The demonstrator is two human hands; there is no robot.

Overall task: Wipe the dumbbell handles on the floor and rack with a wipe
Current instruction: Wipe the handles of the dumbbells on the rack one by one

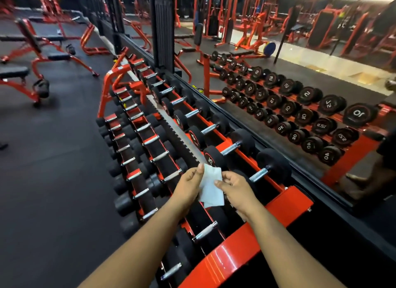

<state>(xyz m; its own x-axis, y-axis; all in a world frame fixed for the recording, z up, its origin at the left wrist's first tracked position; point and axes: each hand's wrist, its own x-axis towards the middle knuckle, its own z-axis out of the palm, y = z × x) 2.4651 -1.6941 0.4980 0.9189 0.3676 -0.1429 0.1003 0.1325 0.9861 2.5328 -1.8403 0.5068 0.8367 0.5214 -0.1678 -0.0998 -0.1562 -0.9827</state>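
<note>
- wipe (211, 186) hung white and partly unfolded between both hands, held in the air above the near end of the rack, not touching any dumbbell.
- left hand (189, 183) pinched the wipe's upper left edge between thumb and fingertips; right hand (232, 183) pinched its right edge, thumb on top, so both were clamped on the same sheet.
- step in hand looked like readying the wipe (spreading or refolding it) before the first handle; a flat pad folded to a few layers would likely wrap a bar better than a loose sheet.
- nearest dumbbell handle (258, 174) lay just beyond the right hand on the top tier, chrome and bare; it seemed the natural first bar, gripped round with the wipe and drawn end to end with a twist.
- both forearms reached forward and converged over the rack, wrists nearly level, the hands close together but apart, only the wipe bridging them.
- red rack (287, 204) ran away in three tiers of black dumbbells, so working one tier at a time would avoid skipped bars.
- mirror (300, 73) along the right repeated the rows; benches (15, 71) stood well apart on the dark floor at left.
</note>
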